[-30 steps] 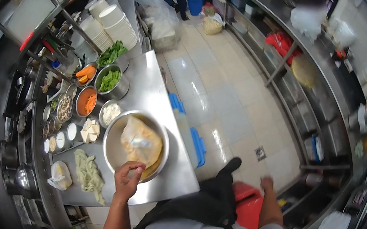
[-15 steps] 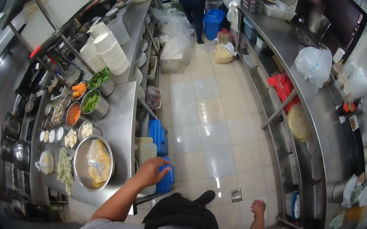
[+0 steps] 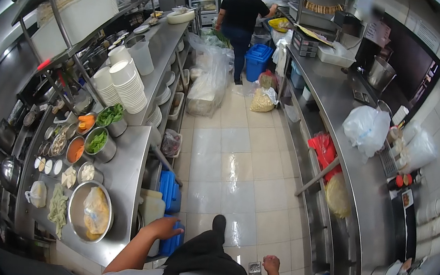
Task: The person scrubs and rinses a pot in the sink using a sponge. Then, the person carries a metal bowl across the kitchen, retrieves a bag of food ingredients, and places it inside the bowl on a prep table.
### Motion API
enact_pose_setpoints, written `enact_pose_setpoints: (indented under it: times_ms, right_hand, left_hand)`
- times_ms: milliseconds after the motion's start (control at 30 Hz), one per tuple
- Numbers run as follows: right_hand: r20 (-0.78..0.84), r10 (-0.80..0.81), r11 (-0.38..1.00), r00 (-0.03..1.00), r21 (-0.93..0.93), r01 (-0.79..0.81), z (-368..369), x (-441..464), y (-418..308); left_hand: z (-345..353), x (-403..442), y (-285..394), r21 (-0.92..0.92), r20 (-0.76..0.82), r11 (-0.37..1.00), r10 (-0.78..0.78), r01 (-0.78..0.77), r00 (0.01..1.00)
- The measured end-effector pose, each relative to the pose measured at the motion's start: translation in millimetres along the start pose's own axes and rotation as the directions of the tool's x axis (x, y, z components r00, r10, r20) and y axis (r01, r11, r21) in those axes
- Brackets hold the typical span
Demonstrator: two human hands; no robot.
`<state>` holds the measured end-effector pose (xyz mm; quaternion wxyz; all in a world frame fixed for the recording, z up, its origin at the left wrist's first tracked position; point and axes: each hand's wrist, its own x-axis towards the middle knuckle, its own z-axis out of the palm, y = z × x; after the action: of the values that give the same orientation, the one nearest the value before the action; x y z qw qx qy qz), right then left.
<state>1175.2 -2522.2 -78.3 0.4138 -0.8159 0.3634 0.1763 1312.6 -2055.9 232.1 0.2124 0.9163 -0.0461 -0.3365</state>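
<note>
My left hand [image 3: 164, 228] hangs beside the steel counter [image 3: 124, 180] with its fingers stretched out, holding nothing. Directly under it are blue-lidded containers [image 3: 170, 192] on a low shelf; whether the fingers touch one I cannot tell. On the counter's near end, a steel bowl [image 3: 76, 208] holds a yellowish food in clear plastic [image 3: 95, 213]. A pale green cloth [image 3: 57, 211] lies beside the bowl. My right hand [image 3: 270, 263] is loosely curled over the floor on my other side, near a floor drain [image 3: 254, 269], with nothing visible in it.
Tiled floor [image 3: 233, 186] runs ahead between two steel counters. A co-worker in a black shirt [image 3: 241, 11] stands at the far end, near a blue bin [image 3: 257, 65]. Plastic-wrapped goods [image 3: 208, 86] and a filled bag [image 3: 263, 100] sit on the floor. White tubs [image 3: 127, 87] are stacked left.
The view has tilted up and shows more of the far end and the co-worker. A foot has come forward. My right hand has swung inward; the left stays by the counter.
</note>
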Motion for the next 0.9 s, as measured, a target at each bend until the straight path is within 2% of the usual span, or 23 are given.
enact_pose_setpoints:
  times_ms: [67,133,200,267,333,433,467,500,533,567,600,700,800,833,900]
  right_hand:
    - [0.055,0.128,0.988,0.990,0.078,-0.132,-10,14,-9]
    - [0.306,0.086,0.947,0.948,-0.321,0.018,-11,88,45]
    - [0.405,-0.121,0.766,0.906,-0.543,0.344,-50,114,51]
    - [0.264,0.134,0.915,0.955,-0.404,-0.017,-95,114,11]
    - [0.293,0.223,0.779,0.930,-0.627,0.011,-135,128,-22]
    - [0.291,0.200,0.770,0.936,-0.637,0.034,-168,186,-47]
    - [0.145,0.213,0.927,0.966,-0.342,-0.153,-168,190,-74]
    - [0.010,0.282,0.959,0.959,0.018,-0.282,-166,194,-100]
    - [-0.094,0.393,0.862,0.915,0.385,-0.330,-166,181,-147]
    - [-0.135,0.363,0.859,0.922,0.431,-0.276,-167,167,-193]
    - [-0.016,0.237,0.911,0.971,0.350,-0.217,-171,158,-220]
    - [0.084,0.175,0.944,0.981,0.271,-0.191,-159,186,-276]
    - [0.153,0.227,0.947,0.962,0.195,-0.255,-136,239,-304]
    - [0.178,0.252,0.946,0.951,0.162,-0.281,-130,258,-311]
    - [0.220,0.315,0.934,0.923,0.101,-0.343,-122,303,-318]
  left_hand:
    - [-16,22,4,-0.032,0.012,0.999,-0.018,0.018,1.000]
    - [-27,59,-6,-0.040,0.025,0.999,-0.015,0.016,1.000]
    - [-40,111,-15,-0.031,0.046,0.999,-0.021,0.022,0.999]
    - [-60,166,-18,0.003,0.090,0.998,-0.059,0.059,0.994]
    - [-94,206,-3,0.010,0.034,1.000,0.025,-0.025,0.999]
    - [-161,278,31,-0.014,-0.069,0.986,0.164,-0.165,0.984]
    - [-181,303,42,0.013,-0.103,0.976,0.216,-0.216,0.971]
    - [-204,320,61,0.053,-0.124,0.971,0.240,-0.235,0.963]
    - [-225,338,80,0.093,-0.140,0.963,0.264,-0.253,0.954]
    - [-240,356,97,0.059,-0.165,0.941,0.339,-0.334,0.926]
    - [-256,375,112,0.029,-0.197,0.909,0.413,-0.416,0.889]
    - [-306,419,156,-0.351,-0.081,0.794,0.503,-0.497,0.860]
    - [-330,496,147,-0.745,0.005,0.575,0.512,-0.339,0.859]
    - [-341,516,139,-0.805,0.049,0.562,0.385,-0.192,0.922]
    - [-328,584,87,-0.854,-0.033,0.509,0.157,-0.110,0.987]
